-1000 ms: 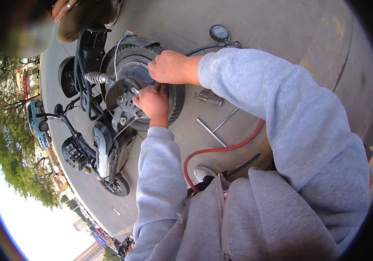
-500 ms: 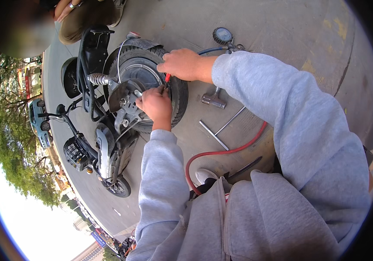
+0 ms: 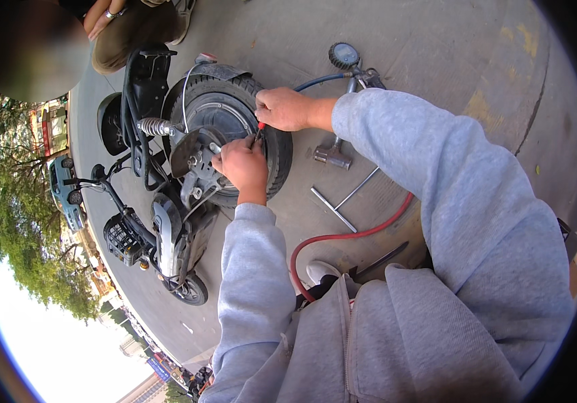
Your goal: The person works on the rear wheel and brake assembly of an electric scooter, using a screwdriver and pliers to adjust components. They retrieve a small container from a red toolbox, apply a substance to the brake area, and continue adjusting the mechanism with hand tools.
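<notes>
The rear wheel of an electric scooter [image 3: 166, 228], with its black tyre [image 3: 280, 158] and grey hub, is in front of me. Over the tyre's near side, my right hand [image 3: 288, 109] is closed round a slim tool with a red handle [image 3: 261, 125]; its working end is hidden by my fingers. Just below it my left hand [image 3: 242, 169] is pinched at the wheel's rim, close to the tool's lower end. What those fingertips hold is too small to tell. Beside the left hand are the axle plate [image 3: 197, 161] and a coil spring shock absorber [image 3: 156, 126].
Right of the wheel lie an air gauge [image 3: 344, 56] with a blue hose, a hammer-shaped metal tool [image 3: 333, 157] and a T-handle wrench [image 3: 334, 209]. A red hose [image 3: 349, 235] curves past my shoe [image 3: 322, 271]. Another person's knee [image 3: 124, 47] is at top left.
My right hand has shifted slightly right and down with the red-handled tool. My left hand stays at the rim. The whole view has moved a little.
</notes>
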Tool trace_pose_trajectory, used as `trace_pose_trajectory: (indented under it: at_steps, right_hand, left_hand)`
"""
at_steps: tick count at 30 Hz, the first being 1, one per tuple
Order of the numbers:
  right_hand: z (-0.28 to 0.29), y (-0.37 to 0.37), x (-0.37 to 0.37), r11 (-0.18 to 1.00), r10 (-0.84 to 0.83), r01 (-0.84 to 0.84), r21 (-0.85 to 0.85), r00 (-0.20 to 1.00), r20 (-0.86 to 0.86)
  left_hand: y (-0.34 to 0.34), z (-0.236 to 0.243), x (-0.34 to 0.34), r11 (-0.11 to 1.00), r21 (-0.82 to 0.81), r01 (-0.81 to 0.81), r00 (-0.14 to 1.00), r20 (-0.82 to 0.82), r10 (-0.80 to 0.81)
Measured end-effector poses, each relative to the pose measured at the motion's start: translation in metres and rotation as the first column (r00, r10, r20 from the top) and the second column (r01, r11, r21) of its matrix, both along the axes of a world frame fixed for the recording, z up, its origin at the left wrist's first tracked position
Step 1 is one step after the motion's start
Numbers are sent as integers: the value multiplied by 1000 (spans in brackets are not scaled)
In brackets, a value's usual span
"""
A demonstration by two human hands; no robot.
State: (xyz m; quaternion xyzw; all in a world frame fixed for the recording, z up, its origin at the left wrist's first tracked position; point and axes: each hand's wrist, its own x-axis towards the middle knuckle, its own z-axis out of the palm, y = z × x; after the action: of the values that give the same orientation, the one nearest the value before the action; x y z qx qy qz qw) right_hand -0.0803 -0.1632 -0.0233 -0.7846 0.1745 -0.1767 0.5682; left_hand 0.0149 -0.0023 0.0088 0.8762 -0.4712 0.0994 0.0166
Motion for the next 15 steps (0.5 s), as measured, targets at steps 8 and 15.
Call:
trace_pose_trajectory:
  at_steps: [8,15]
  right_hand:
    - [0,8,1,990,-126,138,-24,950,286]
    - [7,6,-2,999,-19,20,-35,999,27]
  left_hand:
    - [1,-2,2,1000,-29,9,1000,-11,-9]
    - [2,-2,1,997,-61,45,999,21,-43]
